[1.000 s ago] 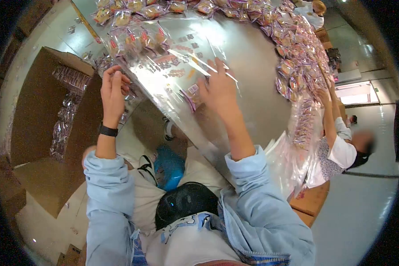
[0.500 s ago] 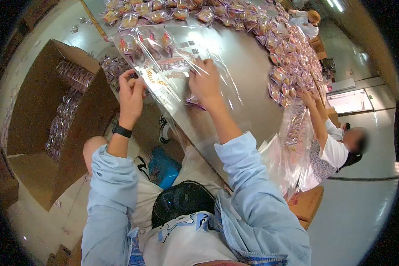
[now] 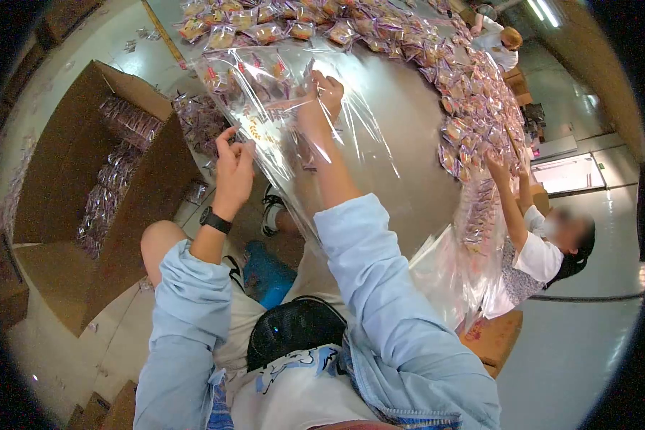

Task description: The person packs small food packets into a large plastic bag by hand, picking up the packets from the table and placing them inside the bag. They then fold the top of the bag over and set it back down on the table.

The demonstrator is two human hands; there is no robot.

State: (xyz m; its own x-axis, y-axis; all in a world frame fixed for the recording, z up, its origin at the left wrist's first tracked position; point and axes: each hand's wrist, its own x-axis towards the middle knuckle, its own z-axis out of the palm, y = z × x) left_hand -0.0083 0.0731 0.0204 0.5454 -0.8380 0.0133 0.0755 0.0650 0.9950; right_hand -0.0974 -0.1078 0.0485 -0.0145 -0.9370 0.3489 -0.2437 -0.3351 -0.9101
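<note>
A large clear plastic bag [image 3: 265, 129] with red and orange print lies across the metal table. Several wrapped snack packets [image 3: 247, 72] sit in a row at its far end. My left hand [image 3: 235, 172], with a black watch on the wrist, pinches the bag's left edge between thumb and fingers. My right hand [image 3: 322, 97] is over the middle of the bag, its fingers curled, and clear film covers part of the forearm. Something small and pale shows at those fingertips; glare hides what it is.
Heaped snack packets [image 3: 394, 39] curve along the table's far and right sides. An open cardboard box [image 3: 57, 172] with packets stands at left. A co-worker [image 3: 534, 251] at right handles packets by filled clear bags [image 3: 480, 222]. A blue plastic bag [image 3: 269, 276] lies below.
My right hand has moved farther up the bag, toward the packets in it, and its fingers have curled. My left hand has shifted slightly right and down in view.
</note>
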